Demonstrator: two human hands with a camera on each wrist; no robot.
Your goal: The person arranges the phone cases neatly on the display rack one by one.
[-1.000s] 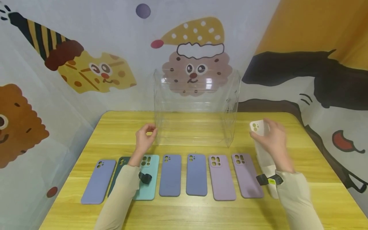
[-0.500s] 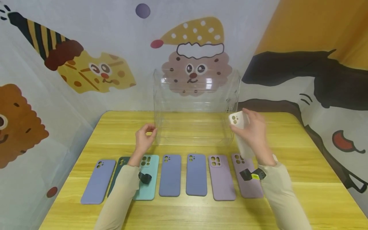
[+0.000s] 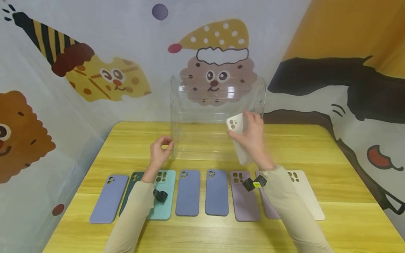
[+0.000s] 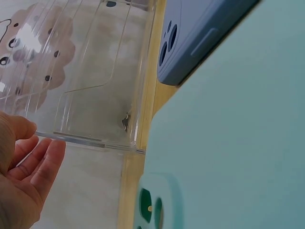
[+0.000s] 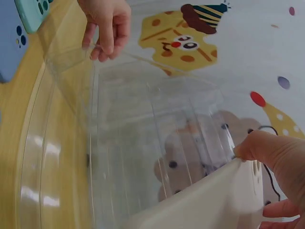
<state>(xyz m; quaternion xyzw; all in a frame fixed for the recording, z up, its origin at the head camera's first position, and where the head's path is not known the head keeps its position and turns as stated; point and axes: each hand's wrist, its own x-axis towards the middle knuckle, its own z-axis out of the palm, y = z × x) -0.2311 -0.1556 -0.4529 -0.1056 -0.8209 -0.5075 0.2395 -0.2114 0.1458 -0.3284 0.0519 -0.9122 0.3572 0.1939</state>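
Note:
In the head view, my right hand (image 3: 254,136) holds a white phone case (image 3: 242,151) by its upper end, thumb on one side and fingers on the other. The case leans in front of the right part of a clear plastic display rack (image 3: 202,143). The right wrist view shows the thumb on the edge of the white case (image 5: 214,198), near the camera holes. At the rack's left side, my left hand (image 3: 160,151) pinches the edge of the clear panel. Thumb and fingers of the left hand (image 4: 28,167) lie on either side of that edge.
Along the front of the wooden table (image 3: 190,235) lies a row of phone cases: a lilac-blue one (image 3: 107,202), a dark green one (image 3: 129,186), a turquoise one (image 3: 164,207), two blue ones (image 3: 187,196), pinkish-purple ones (image 3: 245,207) and a white one (image 3: 308,196). A patterned curtain (image 3: 133,21) hangs behind.
My right hand has carried the white phone case leftward from the table's right side to the front of the rack. Another white case in the row has come into view. The left hand stays put.

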